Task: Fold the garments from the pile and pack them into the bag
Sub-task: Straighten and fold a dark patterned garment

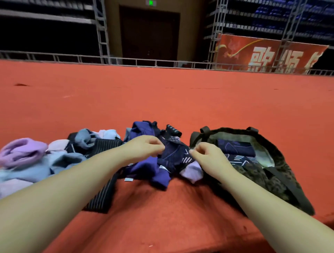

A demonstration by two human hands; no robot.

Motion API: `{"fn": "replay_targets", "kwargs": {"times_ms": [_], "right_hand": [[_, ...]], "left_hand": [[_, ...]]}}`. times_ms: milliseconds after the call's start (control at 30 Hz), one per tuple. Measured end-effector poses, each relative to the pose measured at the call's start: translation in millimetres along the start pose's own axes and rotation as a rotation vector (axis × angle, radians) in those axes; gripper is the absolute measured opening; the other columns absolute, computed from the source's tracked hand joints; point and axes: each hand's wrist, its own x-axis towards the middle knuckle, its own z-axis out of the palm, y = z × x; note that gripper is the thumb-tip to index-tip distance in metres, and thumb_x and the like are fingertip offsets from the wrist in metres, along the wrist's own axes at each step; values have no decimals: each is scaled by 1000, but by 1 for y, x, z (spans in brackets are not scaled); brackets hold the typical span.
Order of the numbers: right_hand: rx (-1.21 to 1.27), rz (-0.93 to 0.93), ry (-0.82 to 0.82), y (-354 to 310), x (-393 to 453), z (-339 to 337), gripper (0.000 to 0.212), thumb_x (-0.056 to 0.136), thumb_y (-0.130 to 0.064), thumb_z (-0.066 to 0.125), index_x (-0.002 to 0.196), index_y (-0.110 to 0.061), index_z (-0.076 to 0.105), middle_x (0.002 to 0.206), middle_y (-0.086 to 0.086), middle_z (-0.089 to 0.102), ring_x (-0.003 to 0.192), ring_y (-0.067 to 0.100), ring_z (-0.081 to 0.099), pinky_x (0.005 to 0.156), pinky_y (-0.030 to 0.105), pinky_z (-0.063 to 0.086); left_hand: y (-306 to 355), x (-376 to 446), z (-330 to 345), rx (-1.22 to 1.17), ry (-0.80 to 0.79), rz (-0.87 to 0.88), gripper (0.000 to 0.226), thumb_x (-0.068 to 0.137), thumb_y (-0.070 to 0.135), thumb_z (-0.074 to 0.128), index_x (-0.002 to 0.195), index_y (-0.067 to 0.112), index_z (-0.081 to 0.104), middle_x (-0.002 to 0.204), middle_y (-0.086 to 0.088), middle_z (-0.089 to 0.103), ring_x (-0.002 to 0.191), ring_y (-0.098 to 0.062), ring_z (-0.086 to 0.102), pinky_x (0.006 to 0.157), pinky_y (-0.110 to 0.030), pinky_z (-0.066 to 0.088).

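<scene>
red carpet (162, 93) runs to a metal railing (126, 60); behind it, truss towers (101, 30), dark double doors (149, 34), a green exit sign (150, 2), a red banner (267, 54).

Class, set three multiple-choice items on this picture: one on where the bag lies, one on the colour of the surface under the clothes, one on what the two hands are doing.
1. The bag lies
A. right of the pile of clothes
B. left of it
C. on top of it

2. The surface is
A. green
B. grey
C. orange-red

3. The left hand and right hand are
A. flat on the surface
B. pinching a dark patterned garment
C. inside the bag

Key: 1 A, the bag sits at the right end of the row; 2 C, the carpet is orange-red throughout; 3 B, both hands' fingers close on the cloth.
</scene>
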Motion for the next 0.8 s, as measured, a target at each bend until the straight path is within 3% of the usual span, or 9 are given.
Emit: {"fn": "replay_targets", "kwargs": {"times_ms": [167, 267, 400, 467, 533, 667, 800], "right_hand": [[152, 35, -127, -25, -6, 38, 23, 88, -31, 62, 69, -19, 54, 55, -6, 53, 48, 11, 49, 52, 25, 41], [113, -22, -178, -41, -9, 63, 17, 84, -33, 67, 77, -19, 59, 71, -5, 62, 64, 10, 54, 66, 32, 47], [-136, 37, -199, -50, -3, 92, 33, 78, -46, 67, 92, -19, 55, 94, 3, 57, 78, 17, 54, 58, 29, 38], [-230, 87, -234, -48, 0, 97, 40, 77, -47, 68, 101, -17, 58, 102, 2, 60, 90, 19, 59, 67, 30, 42], [-205, 120, -257, -44, 4, 98, 33, 77, -42, 71, 93, -15, 63, 91, 0, 66, 82, 17, 61, 72, 32, 47], [-61, 152, -281, -35, -1, 91, 26, 79, -32, 72, 83, -8, 64, 63, -1, 63, 49, 10, 52, 52, 24, 40], [-53, 160, -285, -31, -10, 87, 27, 82, -34, 70, 70, -14, 56, 57, -5, 54, 45, 7, 45, 43, 17, 32]], "left_hand": [[-40, -39, -25, -113, -28, -93, 12, 90, 25, 58, 85, 16, 63, 85, 3, 66, 74, -10, 57, 59, -17, 42], [-58, -57, -28, -151, -37, -171, 12, 94, 26, 54, 89, 21, 63, 88, 7, 67, 75, -7, 59, 61, -17, 43], [-71, -74, -21, -353, -28, -269, 10, 94, 23, 53, 89, 19, 60, 88, 2, 65, 63, -6, 54, 53, -17, 41], [-69, -80, -11, -460, -34, -296, 11, 93, 24, 53, 93, 16, 61, 87, 2, 65, 59, -7, 52, 52, -19, 43], [-68, -83, 2, -526, -62, -300, 14, 94, 25, 52, 96, 15, 62, 86, 2, 66, 59, -5, 56, 51, -20, 45], [-67, -84, 30, -647, -121, -295, 19, 96, 29, 48, 96, 16, 61, 84, 1, 65, 65, -8, 61, 49, -20, 47], [-70, -81, 49, -704, -97, -316, 18, 96, 30, 48, 95, 16, 60, 85, 0, 63, 66, -9, 61, 49, -22, 46]]}}
